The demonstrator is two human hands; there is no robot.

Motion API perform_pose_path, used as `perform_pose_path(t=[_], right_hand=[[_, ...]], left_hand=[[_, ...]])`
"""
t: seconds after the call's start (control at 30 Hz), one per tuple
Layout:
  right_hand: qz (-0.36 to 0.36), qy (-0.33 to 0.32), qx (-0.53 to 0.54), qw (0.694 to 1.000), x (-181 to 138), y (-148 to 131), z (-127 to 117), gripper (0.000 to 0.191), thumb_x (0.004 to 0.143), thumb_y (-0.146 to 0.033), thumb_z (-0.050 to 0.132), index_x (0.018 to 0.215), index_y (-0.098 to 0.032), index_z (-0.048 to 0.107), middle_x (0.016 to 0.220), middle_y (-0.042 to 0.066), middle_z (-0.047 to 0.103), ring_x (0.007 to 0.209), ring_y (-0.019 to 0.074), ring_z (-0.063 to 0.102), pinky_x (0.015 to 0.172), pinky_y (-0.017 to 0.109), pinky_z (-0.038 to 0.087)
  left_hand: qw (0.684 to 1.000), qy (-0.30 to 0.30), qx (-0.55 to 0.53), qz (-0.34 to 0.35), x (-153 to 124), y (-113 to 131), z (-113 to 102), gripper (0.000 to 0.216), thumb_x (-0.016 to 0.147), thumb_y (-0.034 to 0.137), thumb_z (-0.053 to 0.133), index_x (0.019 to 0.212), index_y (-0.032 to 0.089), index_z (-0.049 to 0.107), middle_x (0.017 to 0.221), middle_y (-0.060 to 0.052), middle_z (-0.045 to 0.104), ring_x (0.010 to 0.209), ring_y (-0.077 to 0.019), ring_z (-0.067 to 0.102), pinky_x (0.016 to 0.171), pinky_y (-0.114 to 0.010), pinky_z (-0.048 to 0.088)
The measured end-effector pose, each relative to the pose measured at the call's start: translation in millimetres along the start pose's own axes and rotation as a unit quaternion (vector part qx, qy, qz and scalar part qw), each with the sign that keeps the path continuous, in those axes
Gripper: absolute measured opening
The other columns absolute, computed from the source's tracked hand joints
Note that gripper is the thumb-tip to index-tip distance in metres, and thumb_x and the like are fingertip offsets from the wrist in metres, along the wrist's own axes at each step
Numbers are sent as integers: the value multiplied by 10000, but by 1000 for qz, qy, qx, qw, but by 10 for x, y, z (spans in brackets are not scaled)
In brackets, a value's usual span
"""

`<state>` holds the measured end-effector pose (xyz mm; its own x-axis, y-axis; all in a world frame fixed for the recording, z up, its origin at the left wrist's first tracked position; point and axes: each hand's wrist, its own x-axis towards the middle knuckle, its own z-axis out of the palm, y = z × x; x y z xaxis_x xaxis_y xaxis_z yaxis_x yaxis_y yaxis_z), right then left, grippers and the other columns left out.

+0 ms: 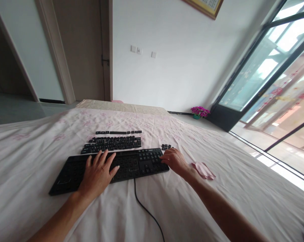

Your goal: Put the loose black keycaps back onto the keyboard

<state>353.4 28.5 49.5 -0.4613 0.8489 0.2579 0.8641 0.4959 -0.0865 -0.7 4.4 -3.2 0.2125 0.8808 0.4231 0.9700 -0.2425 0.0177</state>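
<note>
Black plastic keyboard (pixel 126 165), lying beneath the splayed left hand (pixel 96 172), which grips nothing, and at the curled right hand (pixel 174 159), its hold indiscernible, is probably light, stiff, best held by its rim.

Left hand (pixel 98 172): palm down, fingers spread toward the far side, thumb extended right. Right hand (pixel 175 160): fingers bent and directed left; fingertip closure not determinable. Left forearm (pixel 62 215) and right forearm (pixel 217 206) enter from the near side, bare.

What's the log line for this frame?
left hand: spread on keyboard | right hand: at keyboard's right end | keycaps: rows beyond keyboard | cloth: beside right forearm
</note>
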Motion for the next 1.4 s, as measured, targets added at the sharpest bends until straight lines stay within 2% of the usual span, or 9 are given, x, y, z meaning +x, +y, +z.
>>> perform_pose_path(t=[0.37,0.57,0.7,0.83,1.1,1.23,1.3,1.4], right_hand=[[-29,-14,-30,999,21,-28,-19,139,874,-321,617,865,-263,743,762,8,642,794,160,526,729,297,307],[-39,-41,-103,993,9,-129,-37,211,919,-290,542,805,-232,710,763,22,631,757,157,507,693,320,272],[-26,-53,-162,985,-74,-240,9,184,911,-203,513,991,-221,677,851,55,638,804,194,504,718,343,287],[-6,-47,-187,981,-193,-322,60,377,859,-96,492,1215,-184,579,1010,106,627,918,244,493,744,365,312],[-5,-50,-191,980,-267,-417,85,498,774,-9,476,1238,-162,573,1058,122,612,958,259,479,791,374,327],[3,-43,-112,993,-163,-251,-31,382,848,-76,481,1116,-272,671,1011,59,637,916,205,506,769,321,346],[44,-17,-71,996,-61,-76,-73,359,898,-122,456,1080,-314,699,1005,33,651,896,175,521,761,291,361],[124,26,-55,990,149,224,-67,304,906,-184,481,1024,-307,734,987,30,675,875,169,534,773,277,375]], left_hand=[[1000,-1,-18,-3,2,-2,-13,510,874,467,468,1321,232,543,1423,-140,474,1334,-335,365,1082,-557,198],[1000,-4,-5,-1,2,8,-29,511,883,467,453,1329,231,534,1427,-134,471,1335,-333,364,1086,-553,191],[1000,-5,-2,-1,-2,8,-26,515,888,469,443,1333,226,531,1431,-140,464,1337,-336,361,1087,-551,189],[1000,-3,-13,-3,-2,0,-6,511,884,467,451,1334,238,529,1435,-133,462,1344,-332,352,1090,-548,183],[1000,-6,-13,-4,-6,1,-3,507,887,465,446,1334,239,529,1442,-130,454,1343,-331,351,1089,-556,179],[1000,-7,-11,-5,-4,2,-10,506,885,463,451,1325,228,539,1430,-139,467,1341,-334,355,1081,-560,192],[1000,-9,-11,-5,-1,4,-15,508,884,466,451,1323,227,541,1429,-141,468,1339,-335,358,1080,-558,195],[1000,-12,-11,-7,0,6,-20,509,882,469,453,1326,235,538,1436,-132,462,1342,-330,356,1086,-550,189]])
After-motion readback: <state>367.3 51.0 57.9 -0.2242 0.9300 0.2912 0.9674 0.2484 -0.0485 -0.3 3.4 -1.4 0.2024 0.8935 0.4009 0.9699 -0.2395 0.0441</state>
